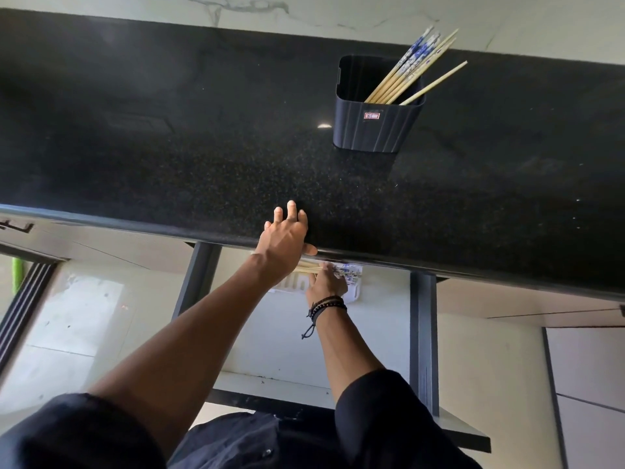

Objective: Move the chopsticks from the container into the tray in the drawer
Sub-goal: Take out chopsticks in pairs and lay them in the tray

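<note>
Head view, bottom of frame: dark sleeves point(67, 434), both forearms reaching up-frame. Open drawer point(263, 340) under the counter lip at centre, pale floor, dark side rails. Right hand point(324, 280), beaded bracelets point(329, 304) on the wrist, is down in the drawer at the white tray point(354, 294), lying over the placed chopsticks point(306, 267): plain wooden ends stick out left of the hand, blue-and-white patterned ends right. Its fingertips are partly hidden by the counter edge, so can't tell if it grips them or only touches them. Left hand point(285, 233) just above it, flat on the front edge of the black speckled countertop point(169, 147), fingers straight and slightly spread, thumb on the lip, holding nothing; looks like bracing. Farther, upper right: black ribbed container point(375, 126) standing upright on the countertop, red label on its front, remaining chopsticks point(411, 71) leaning out toward upper right, several plain, a few patterned. Pale veined wall point(338, 11) along the top. Judgement: task partway, one batch in the tray, more to fetch. Handling: light, stiff, thin sticks, smooth and likely to roll or fan apart; best pinched as a bundle around the exposed upper part above the container rim, kept parallel, then laid lengthwise in the tray. The container is light and may tip if the sticks are dragged sideways.
</note>
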